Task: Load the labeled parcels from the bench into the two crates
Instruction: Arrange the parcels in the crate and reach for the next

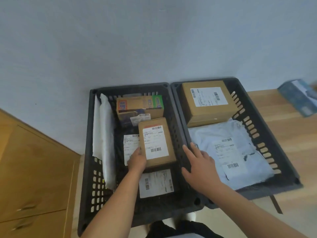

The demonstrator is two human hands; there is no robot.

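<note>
Two dark plastic crates stand side by side, the left crate (89, 134) and the right crate (257, 107). My left hand (137, 160) grips the near left corner of a small brown labeled box (157, 141) inside the left crate. My right hand (199, 164) rests with fingers spread on the rim between the crates. The left crate also holds a printed carton (139, 104), a dark labeled bag (155, 183) and a white padded mailer (104, 134) upright against its left wall. In the right crate lie a big brown box (208, 103) and a pale poly mailer (229, 152).
A wooden cabinet (34, 169) with drawers stands at the left. The wooden bench surface (283, 134) extends right of the crates, with a blue box (300, 98) at the far right edge. A plain wall is behind.
</note>
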